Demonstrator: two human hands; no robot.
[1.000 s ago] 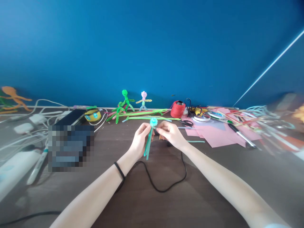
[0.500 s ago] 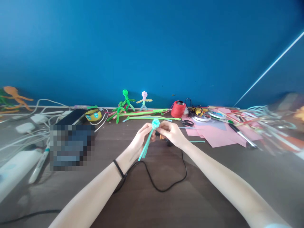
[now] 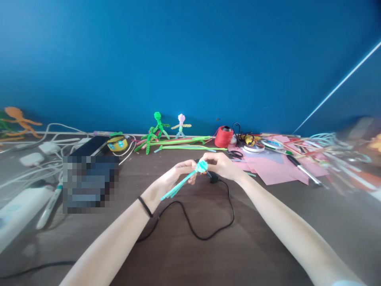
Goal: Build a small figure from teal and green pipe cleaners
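— Both hands are pinched on the teal pipe-cleaner figure [image 3: 190, 176]; my left hand [image 3: 175, 177] grips its stems, my right hand [image 3: 222, 165] nips the coiled head.

— Where is it?

— I see it held just above the brown table [image 3: 190, 246], lying slantwise, its loose ends pointing down toward my left wrist. A black cable [image 3: 208, 234] loops beneath it. Farther back stand a red spool [image 3: 223, 137] and pink paper [image 3: 274, 169].

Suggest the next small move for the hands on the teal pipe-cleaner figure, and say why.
Probably the right hand should keep pinching the coiled head while the left hand spreads the loose strands apart. The teal pipe-cleaner figure lies tilted between both hands, with its strands bunched together.
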